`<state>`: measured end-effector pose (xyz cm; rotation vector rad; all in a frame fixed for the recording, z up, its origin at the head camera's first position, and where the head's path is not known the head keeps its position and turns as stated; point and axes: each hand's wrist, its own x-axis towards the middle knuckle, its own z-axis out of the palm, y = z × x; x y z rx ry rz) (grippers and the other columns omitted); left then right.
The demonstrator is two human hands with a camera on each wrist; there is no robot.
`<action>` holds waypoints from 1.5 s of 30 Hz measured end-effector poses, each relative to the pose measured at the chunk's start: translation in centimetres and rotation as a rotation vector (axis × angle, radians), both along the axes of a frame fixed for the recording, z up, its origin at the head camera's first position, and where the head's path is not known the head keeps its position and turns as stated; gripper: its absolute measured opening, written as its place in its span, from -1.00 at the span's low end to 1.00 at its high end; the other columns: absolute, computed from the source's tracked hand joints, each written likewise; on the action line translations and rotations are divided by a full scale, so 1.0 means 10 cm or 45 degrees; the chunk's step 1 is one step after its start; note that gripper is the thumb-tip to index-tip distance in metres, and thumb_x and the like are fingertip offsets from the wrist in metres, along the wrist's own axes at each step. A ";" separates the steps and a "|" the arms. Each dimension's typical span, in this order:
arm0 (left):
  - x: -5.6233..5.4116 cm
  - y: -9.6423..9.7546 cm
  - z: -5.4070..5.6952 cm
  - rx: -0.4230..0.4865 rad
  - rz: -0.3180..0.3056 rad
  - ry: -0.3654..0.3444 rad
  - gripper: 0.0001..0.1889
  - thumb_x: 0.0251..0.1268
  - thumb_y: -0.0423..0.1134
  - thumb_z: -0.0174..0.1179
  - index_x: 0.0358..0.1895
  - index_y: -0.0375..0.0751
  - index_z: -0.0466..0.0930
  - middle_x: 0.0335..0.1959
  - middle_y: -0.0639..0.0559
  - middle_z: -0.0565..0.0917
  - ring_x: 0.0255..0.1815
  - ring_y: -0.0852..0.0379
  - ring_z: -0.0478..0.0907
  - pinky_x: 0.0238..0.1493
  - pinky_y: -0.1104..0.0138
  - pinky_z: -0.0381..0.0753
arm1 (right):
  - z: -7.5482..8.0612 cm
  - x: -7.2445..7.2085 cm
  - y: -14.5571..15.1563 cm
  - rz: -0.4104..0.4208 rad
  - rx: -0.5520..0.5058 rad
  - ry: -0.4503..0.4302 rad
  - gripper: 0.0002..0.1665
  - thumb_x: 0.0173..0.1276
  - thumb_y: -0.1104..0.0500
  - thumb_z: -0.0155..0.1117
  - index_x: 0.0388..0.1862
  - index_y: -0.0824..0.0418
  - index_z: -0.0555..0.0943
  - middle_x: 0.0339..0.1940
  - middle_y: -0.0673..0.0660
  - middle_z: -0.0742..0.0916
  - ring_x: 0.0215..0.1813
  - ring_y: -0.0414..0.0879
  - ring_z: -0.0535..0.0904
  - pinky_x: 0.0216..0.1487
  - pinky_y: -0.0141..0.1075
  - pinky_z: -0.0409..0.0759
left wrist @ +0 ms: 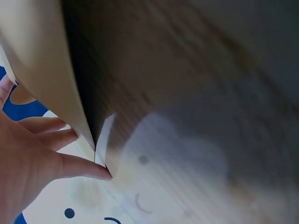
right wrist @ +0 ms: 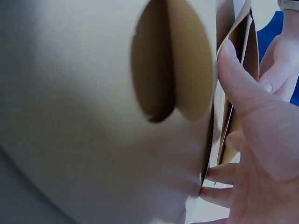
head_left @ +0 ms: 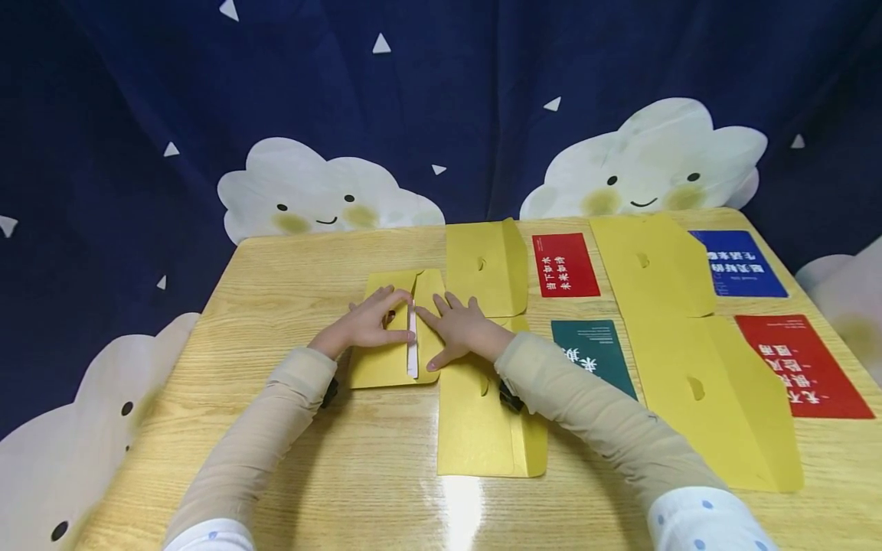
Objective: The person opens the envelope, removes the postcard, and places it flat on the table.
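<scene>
A yellow paper envelope [head_left: 382,373] lies at the middle of the table, its flap on the right side. Along its mouth shows a narrow white strip [head_left: 413,360]; whether this is a card or lining I cannot tell. My left hand [head_left: 364,321] rests on the envelope's body, thumb stretched to the strip and index finger bent toward the mouth. On the flap side my right hand [head_left: 466,329] lies with spread fingers, its thumb near the lower flap edge. The right wrist view shows a yellow envelope with a half-round cut [right wrist: 170,60] close up.
Two more yellow envelopes stand right of it, one farther [head_left: 468,268] and one nearer [head_left: 475,436], partly under my right wrist. Beyond them lie a red card [head_left: 566,265], a green card [head_left: 596,352], two larger yellow envelopes [head_left: 710,413], a blue card [head_left: 747,264] and another red card [head_left: 802,367].
</scene>
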<state>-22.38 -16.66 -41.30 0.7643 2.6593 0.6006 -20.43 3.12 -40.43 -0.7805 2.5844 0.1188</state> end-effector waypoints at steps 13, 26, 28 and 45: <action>0.00 0.01 0.01 0.000 0.009 0.055 -0.46 0.10 0.14 0.14 0.13 0.09 0.25 0.23 -0.10 0.29 0.33 -0.23 0.09 -0.04 -0.47 -0.12 | 0.03 0.00 -0.03 0.079 0.097 0.019 -0.02 -0.02 -0.53 0.02 0.39 -0.43 -0.05 0.45 0.30 -0.05 0.43 0.20 -0.15 0.23 0.23 0.01; 0.02 -0.01 0.00 -0.008 0.041 0.023 -0.46 0.10 0.11 0.16 0.13 0.08 0.23 0.37 -0.38 0.00 0.37 -0.36 -0.17 0.02 -0.44 -0.22 | 0.00 -0.01 0.03 0.131 0.002 0.045 -0.06 0.06 -0.46 0.03 0.41 -0.31 0.01 0.47 0.16 -0.09 0.44 0.18 -0.26 0.24 0.24 -0.04; 0.02 -0.02 0.00 -0.015 0.037 0.024 -0.46 0.10 0.10 0.16 0.12 0.07 0.22 0.36 -0.41 0.00 0.36 -0.38 -0.17 0.03 -0.43 -0.22 | 0.00 -0.01 0.03 0.168 -0.002 0.069 -0.07 0.08 -0.45 0.02 0.42 -0.27 0.02 0.48 0.08 -0.08 0.44 0.15 -0.28 0.26 0.22 -0.06; -0.05 -0.13 -0.02 -0.004 -0.010 0.043 -0.48 0.09 0.03 0.20 0.09 0.01 0.25 0.31 -0.47 0.06 0.35 -0.40 -0.13 0.11 -0.36 -0.13 | 0.02 -0.05 0.02 0.233 0.029 0.072 -0.14 0.18 -0.42 -0.06 0.43 -0.22 0.04 0.46 -0.07 0.03 0.46 0.00 -0.20 0.30 0.16 -0.09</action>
